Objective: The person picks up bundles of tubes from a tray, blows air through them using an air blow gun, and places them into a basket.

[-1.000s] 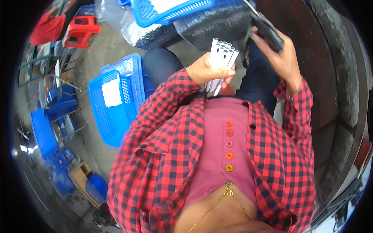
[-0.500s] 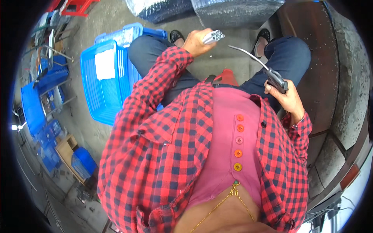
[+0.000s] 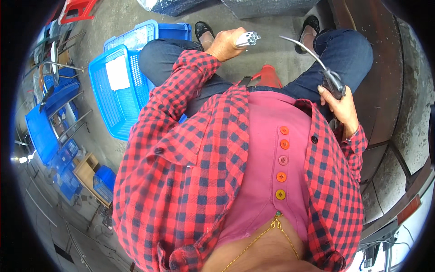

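Observation:
My left hand (image 3: 225,44) is wrapped round a bundle of thin silver metal tubes (image 3: 248,39), their open ends pointing right. In my right hand (image 3: 341,105) is an air blow gun (image 3: 333,85) with a dark grip, its long thin curved silver nozzle (image 3: 304,49) reaching up and left. The nozzle tip stays apart from the tube ends, a short gap to their right. Part of the grip is hidden by my fingers.
Blue plastic baskets (image 3: 100,90), one with a white sheet, stand by my left knee. A red object (image 3: 268,76) is between my thighs. Wrapped silvery bundles (image 3: 269,8) lie ahead. A dark brown panel (image 3: 378,68) runs along my right. A wooden box (image 3: 84,174) is far left.
The view has shifted a little. The blow gun and its nozzle have moved slightly to the right, widening the gap to the tubes. Both hands keep their holds.

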A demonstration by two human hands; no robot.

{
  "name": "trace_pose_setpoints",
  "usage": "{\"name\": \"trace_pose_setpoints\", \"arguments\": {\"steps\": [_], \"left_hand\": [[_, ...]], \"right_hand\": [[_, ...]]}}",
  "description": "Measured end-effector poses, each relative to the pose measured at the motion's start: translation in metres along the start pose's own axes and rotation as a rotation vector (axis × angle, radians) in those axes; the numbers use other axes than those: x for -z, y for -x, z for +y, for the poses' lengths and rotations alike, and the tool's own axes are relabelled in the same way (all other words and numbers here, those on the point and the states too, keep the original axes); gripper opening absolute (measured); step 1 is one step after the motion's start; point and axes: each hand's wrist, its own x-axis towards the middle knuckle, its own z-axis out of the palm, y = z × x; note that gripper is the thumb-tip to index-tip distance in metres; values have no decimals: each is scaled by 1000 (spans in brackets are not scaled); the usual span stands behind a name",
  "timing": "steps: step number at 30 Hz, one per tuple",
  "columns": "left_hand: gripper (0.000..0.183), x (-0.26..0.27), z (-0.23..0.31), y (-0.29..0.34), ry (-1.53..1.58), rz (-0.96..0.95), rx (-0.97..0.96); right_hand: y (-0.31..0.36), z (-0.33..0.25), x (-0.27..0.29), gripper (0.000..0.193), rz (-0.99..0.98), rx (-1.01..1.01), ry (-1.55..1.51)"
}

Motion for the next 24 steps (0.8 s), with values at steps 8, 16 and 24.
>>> {"name": "trace_pose_setpoints", "arguments": {"steps": [8,16,24], "left_hand": [[20,-7,-6,5,-14,-62,-79],[19,-4,1,3,-118,-120,-92],[21,-6,6,4,-75,-114,-84]], "right_hand": [[0,0,-13,28,-76,1,81],[-2,-6,-15,27,-69,99,261],[0,-11,-16,28,-78,84,332]]}}
